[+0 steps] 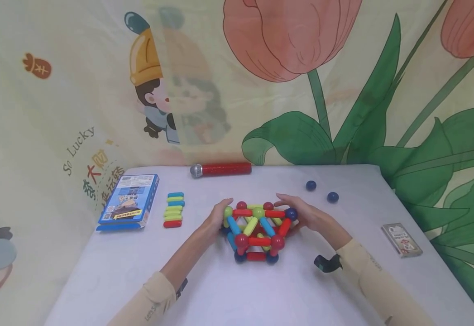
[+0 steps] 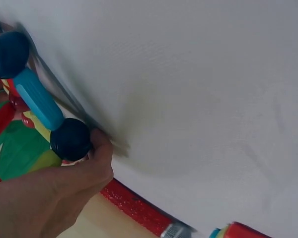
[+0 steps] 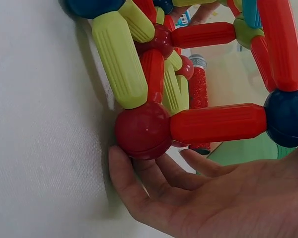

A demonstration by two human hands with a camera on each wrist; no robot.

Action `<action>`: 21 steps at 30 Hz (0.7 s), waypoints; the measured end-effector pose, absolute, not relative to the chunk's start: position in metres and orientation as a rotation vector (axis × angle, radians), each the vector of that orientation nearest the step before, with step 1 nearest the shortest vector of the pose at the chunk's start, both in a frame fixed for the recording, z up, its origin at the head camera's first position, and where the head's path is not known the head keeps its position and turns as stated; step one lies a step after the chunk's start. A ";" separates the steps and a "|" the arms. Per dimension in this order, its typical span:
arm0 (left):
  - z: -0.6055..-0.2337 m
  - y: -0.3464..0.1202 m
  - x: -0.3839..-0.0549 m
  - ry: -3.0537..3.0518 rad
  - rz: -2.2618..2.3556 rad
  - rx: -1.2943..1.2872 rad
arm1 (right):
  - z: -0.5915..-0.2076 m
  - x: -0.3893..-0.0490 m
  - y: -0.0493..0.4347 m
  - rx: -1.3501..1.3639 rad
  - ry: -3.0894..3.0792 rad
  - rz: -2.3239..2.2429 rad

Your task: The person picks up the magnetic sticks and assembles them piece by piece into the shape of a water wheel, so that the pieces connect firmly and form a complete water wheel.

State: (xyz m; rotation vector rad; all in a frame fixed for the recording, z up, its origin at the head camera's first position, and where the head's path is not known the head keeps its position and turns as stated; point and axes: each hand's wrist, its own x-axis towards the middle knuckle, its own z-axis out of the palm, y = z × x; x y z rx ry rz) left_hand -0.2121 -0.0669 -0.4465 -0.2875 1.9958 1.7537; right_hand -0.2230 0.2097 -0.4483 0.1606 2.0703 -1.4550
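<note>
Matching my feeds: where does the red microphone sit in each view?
Head: red microphone near picture centre, slightly left, silver head pointing left.
Left wrist: microphone along the bottom, near centre, silver head at its lower right.
Right wrist: microphone right of centre, beyond the ball-and-rod model, silver head up.
Shared landmark: that model, in all three.

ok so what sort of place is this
Probably a small indoor play corner, though which building can't be told: a white-covered table, a toy frame of coloured rods and balls, and a hanging cloth printed with tulips and cartoon figures.
</note>
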 end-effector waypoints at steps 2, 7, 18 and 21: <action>-0.446 -0.067 -0.210 2.004 1.758 -0.277 | -0.448 -0.222 0.208 0.167 2.062 -1.472; -0.446 -0.066 -0.205 2.024 1.783 -0.259 | -0.446 -0.216 0.205 0.181 2.035 -1.527; -0.447 -0.065 -0.198 2.035 1.820 -0.261 | -0.443 -0.207 0.204 0.191 2.005 -1.547; -0.447 -0.065 -0.198 2.041 1.813 -0.259 | -0.443 -0.205 0.203 0.180 2.017 -1.552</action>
